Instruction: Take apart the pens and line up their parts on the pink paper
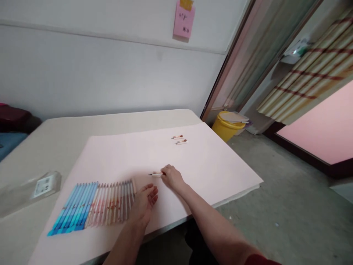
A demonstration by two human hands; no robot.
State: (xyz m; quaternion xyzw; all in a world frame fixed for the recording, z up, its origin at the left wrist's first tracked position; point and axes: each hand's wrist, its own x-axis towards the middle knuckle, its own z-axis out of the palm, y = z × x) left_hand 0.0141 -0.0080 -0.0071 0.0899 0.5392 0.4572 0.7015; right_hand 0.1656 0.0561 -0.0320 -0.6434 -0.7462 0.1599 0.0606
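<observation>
My right hand (171, 177) pinches a short orange-and-white pen (156, 173) lying on the pale pink sheet (215, 165). My left hand (143, 204) rests palm up with fingers loosely spread, touching the right end of a flat row of several pens (93, 208), blue ones at the left and pink-white ones at the right. Two more small orange-and-white pens (179, 139) lie apart near the sheet's far edge.
A clear plastic box with a label (30, 191) sits on the beige table (55, 129) at the left. A yellow bucket (226, 127) stands on the floor beyond the table's right corner. A pink note (183, 21) hangs on the wall.
</observation>
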